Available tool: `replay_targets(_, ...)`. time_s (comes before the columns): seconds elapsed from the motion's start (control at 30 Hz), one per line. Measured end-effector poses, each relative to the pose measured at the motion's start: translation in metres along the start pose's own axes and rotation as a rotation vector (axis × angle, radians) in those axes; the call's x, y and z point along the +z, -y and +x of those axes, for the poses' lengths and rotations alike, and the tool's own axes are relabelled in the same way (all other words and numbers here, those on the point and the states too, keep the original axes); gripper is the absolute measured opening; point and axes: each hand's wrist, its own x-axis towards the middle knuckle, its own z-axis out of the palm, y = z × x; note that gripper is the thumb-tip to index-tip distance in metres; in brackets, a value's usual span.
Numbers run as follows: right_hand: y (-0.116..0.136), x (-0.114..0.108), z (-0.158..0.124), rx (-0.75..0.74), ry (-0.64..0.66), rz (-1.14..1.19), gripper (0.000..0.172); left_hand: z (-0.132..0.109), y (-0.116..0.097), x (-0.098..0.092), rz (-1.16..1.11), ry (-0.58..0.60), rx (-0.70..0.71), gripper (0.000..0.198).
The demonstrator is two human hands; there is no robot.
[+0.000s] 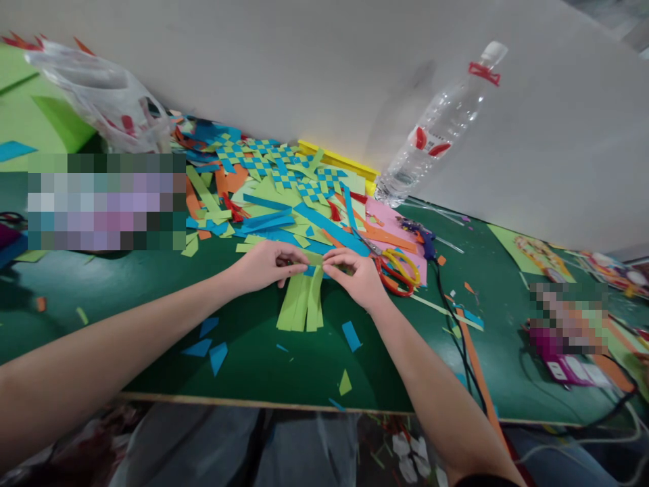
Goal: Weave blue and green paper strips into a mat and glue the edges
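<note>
A light-green paper (300, 304) cut into long strips hangs fanned toward me, with a short blue paper strip (309, 270) crossing it near the top. My left hand (266, 265) pinches the left side of this paper weave between thumb and fingers. On the right side, the thumb and fingertips of my right hand (355, 274) are closed on the paper too. Exactly which strip each fingertip grips is partly hidden. Just beyond my right hand lie scissors (400, 270) with red and yellow handles.
Behind my hands are blue-and-green woven paper pieces (274, 162) among loose strips. A plastic bottle (441, 128) leans by the wall, near a purple glue gun (428, 243) with a black cord. Left stands a plastic bag (109, 101). Paper scraps (351, 336) dot the green table (167, 338).
</note>
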Motion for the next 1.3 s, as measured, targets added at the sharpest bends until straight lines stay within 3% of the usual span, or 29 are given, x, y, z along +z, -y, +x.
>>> replay_targets(0.23,-0.0007,0.0005,0.0001,-0.008,0.015,-0.031,0.011,0.0003,-0.0011,0.0006,-0.004,-0.002,0.025,0.027)
replay_targets(0.47,0.0017,0.0007,-0.002,-0.026,0.012,-0.018,0.02,-0.0003,-0.0009,0.0001,-0.005,-0.018,0.031,0.026)
replay_targets(1.3,0.0026,0.0005,-0.0032,0.003,0.066,-0.017,0.017,-0.0006,0.0011,0.0006,-0.047,-0.064,0.068,0.022)
